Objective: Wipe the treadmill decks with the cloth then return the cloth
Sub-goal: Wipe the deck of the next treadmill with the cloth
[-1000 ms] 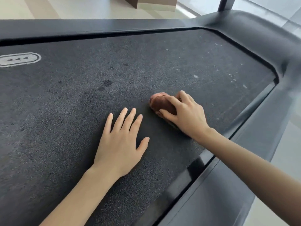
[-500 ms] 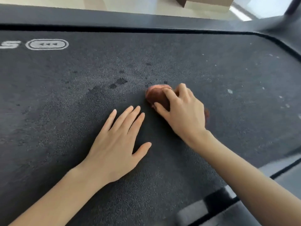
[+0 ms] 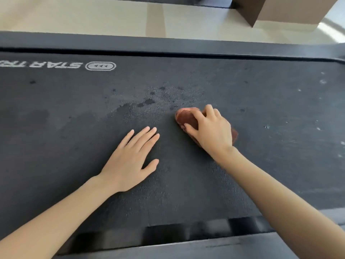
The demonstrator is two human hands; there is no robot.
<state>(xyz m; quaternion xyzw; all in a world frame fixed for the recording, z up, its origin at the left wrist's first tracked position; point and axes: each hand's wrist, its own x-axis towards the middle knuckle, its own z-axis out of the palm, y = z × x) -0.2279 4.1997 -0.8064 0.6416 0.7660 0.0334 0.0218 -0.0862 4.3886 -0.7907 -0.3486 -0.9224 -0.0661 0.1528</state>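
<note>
Treadmill deck fills most of the head view, its belt dark grey and textured, running left to right across the frame. White lettering and an oval arrow mark are printed upside down near the far edge, at the left. Darker damp-looking patches lie on the belt just beyond the hands, and small pale specks are scattered toward the right end.

Cloth, reddish-brown and bunched, rests on the belt right of centre. The right hand lies on top of it and grips it, the fingers curled over the far side and the thumb hooked round the near-left side. A small part of the cloth shows past the outer edge of the hand. The right forearm enters from the lower right corner.

Left hand is flat on the belt, palm down, just left of the cloth but not touching it. Its four fingers lie extended and close together, the thumb held out to the right. It holds nothing.

Near side rail crosses the bottom of the frame and is blurred. The far side rail runs along the top of the belt. Beyond it lie a pale floor and a brown box at upper right.
</note>
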